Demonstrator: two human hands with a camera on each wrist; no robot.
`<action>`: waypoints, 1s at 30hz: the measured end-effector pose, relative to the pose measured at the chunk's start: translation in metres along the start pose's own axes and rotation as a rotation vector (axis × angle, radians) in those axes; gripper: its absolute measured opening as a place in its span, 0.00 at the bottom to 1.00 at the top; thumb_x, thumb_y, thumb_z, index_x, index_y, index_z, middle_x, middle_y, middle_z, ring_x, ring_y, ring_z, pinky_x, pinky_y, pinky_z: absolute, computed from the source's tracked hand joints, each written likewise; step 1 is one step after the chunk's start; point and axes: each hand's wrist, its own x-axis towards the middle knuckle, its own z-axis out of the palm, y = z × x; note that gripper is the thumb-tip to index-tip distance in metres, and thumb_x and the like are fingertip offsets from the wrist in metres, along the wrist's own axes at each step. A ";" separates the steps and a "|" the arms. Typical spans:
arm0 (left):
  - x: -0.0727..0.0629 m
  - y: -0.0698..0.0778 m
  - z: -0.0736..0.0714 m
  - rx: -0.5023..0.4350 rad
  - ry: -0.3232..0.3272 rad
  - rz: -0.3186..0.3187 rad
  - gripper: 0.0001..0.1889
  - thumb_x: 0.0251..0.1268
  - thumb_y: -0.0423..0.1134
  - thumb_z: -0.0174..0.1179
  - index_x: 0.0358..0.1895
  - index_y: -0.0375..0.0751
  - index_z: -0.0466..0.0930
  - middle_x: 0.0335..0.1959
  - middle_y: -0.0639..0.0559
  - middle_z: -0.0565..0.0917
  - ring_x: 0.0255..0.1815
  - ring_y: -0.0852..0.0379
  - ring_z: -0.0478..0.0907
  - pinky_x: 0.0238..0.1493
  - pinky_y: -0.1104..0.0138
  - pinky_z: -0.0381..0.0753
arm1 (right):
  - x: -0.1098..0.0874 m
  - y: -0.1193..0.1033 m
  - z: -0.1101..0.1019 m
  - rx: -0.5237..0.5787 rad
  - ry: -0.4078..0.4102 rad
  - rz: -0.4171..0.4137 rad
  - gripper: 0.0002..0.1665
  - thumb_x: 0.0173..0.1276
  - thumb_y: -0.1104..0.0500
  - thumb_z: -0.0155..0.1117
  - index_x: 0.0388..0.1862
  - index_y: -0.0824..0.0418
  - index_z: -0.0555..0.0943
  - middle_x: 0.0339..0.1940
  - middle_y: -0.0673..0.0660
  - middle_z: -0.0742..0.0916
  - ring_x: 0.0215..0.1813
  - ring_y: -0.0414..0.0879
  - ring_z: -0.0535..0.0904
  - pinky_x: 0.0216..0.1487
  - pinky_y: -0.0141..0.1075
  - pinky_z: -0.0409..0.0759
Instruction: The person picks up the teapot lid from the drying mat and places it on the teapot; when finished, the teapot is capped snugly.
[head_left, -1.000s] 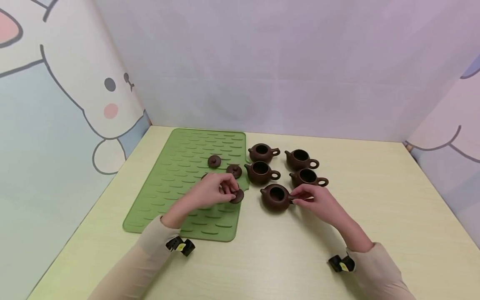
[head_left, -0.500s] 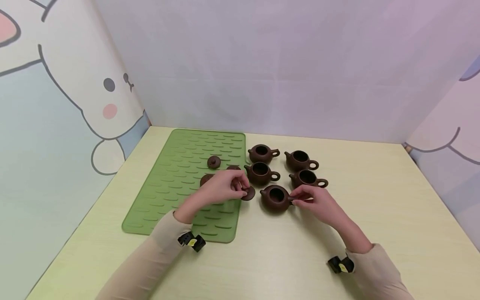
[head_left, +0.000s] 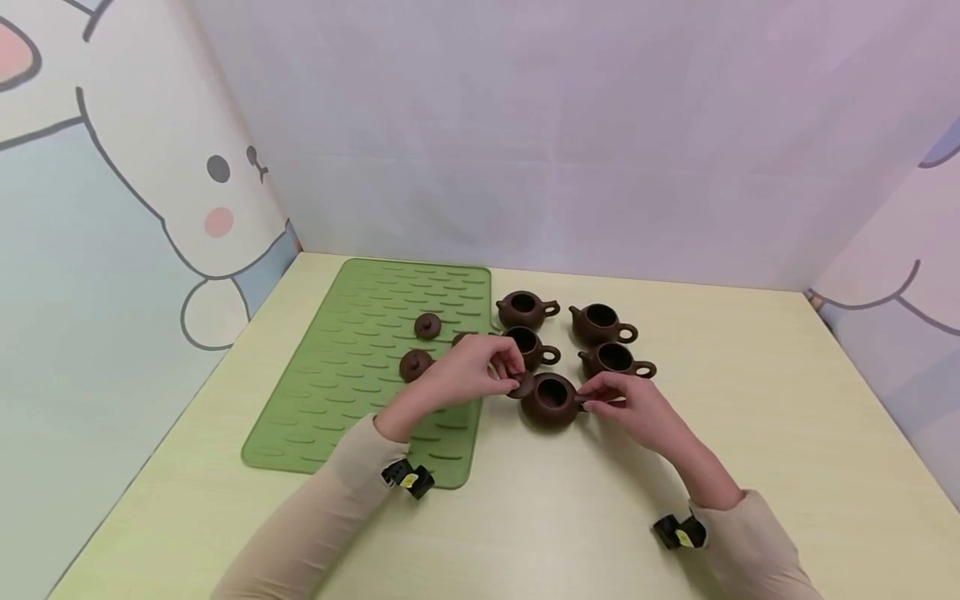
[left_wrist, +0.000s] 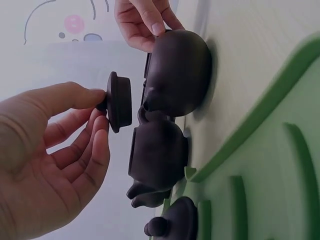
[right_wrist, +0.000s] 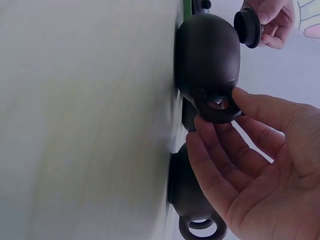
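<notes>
My left hand (head_left: 474, 369) pinches a dark brown teapot lid (left_wrist: 120, 102) by its knob. Held up off the table, the lid is just left of the nearest teapot (head_left: 546, 412), on its spout side. That teapot stands upright with its mouth uncovered. Thumb and fingers of my right hand (head_left: 633, 408) grip its ring handle (right_wrist: 220, 114). In the right wrist view the lid appears beyond the teapot, its flange facing the pot's side.
Several more lidless teapots stand behind, including one at the back left (head_left: 521, 310) and one at the back right (head_left: 600, 325). On the green ridged mat (head_left: 330, 392) lie a far lid (head_left: 427, 326), a nearer lid (head_left: 414, 365) and one mostly hidden by my left hand.
My left hand has carried the lid rightward from over the mat's edge to close beside the nearest teapot. My right hand has stayed on the handle.
</notes>
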 end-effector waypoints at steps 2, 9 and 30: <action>0.003 0.003 0.002 0.014 -0.003 0.011 0.07 0.61 0.31 0.66 0.40 0.44 0.81 0.37 0.53 0.84 0.36 0.63 0.80 0.39 0.74 0.82 | 0.000 0.000 0.000 -0.003 0.002 0.001 0.07 0.67 0.63 0.68 0.43 0.58 0.86 0.43 0.54 0.90 0.45 0.45 0.86 0.44 0.29 0.83; 0.015 0.013 0.011 0.055 -0.017 0.025 0.07 0.61 0.32 0.67 0.40 0.43 0.81 0.37 0.53 0.85 0.36 0.64 0.80 0.40 0.76 0.81 | -0.001 -0.001 0.000 0.004 0.004 0.003 0.07 0.67 0.63 0.68 0.43 0.59 0.86 0.43 0.54 0.90 0.46 0.47 0.86 0.45 0.29 0.83; 0.034 0.026 0.028 0.260 -0.053 0.064 0.04 0.63 0.35 0.66 0.39 0.46 0.81 0.33 0.56 0.83 0.34 0.65 0.79 0.36 0.77 0.77 | 0.001 0.000 0.003 -0.001 0.020 0.000 0.06 0.67 0.63 0.69 0.42 0.59 0.86 0.42 0.54 0.89 0.45 0.46 0.87 0.43 0.29 0.83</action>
